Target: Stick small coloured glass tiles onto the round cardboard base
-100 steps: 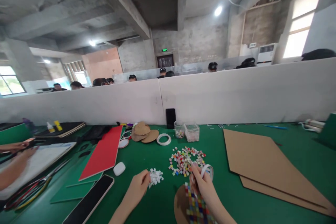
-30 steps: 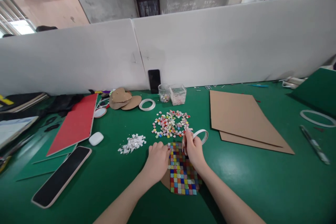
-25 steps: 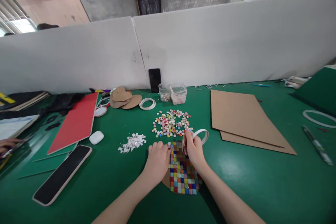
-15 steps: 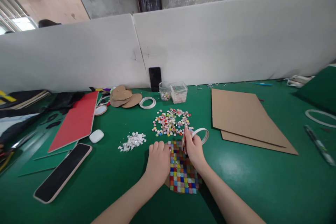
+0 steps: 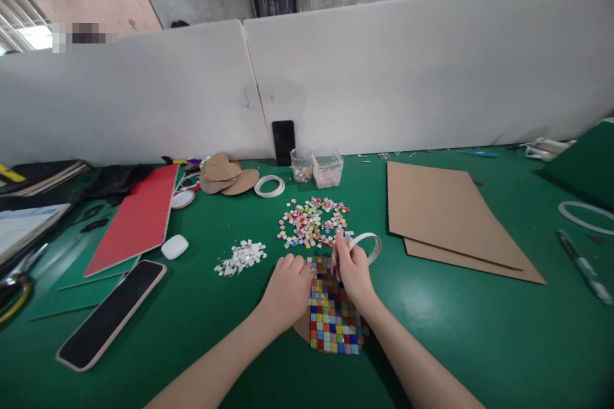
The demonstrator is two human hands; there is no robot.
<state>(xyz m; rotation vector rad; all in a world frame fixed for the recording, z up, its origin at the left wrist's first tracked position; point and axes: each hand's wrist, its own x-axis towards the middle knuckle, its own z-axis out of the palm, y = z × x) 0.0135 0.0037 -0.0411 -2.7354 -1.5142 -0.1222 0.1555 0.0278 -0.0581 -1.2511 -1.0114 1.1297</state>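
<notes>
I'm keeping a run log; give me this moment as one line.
left hand: at left edge of mosaic; right hand: holds tape roll; loose tiles: beyond mosaic; white pieces: left of tiles

Beneath the left hand (image 5: 288, 287), a round-edged cardboard (image 5: 302, 327) is lying flat, bearing rows of multicoloured tiles (image 5: 327, 329); a white ring (image 5: 378, 246) is protruding from the right hand (image 5: 355, 271).

L hand (image 5: 286, 287) is now off the white chip pile (image 5: 242, 258) & at approx. 10 o'clock of mosaic tile sheet (image 5: 330, 326); pile's fully visible now.
</notes>
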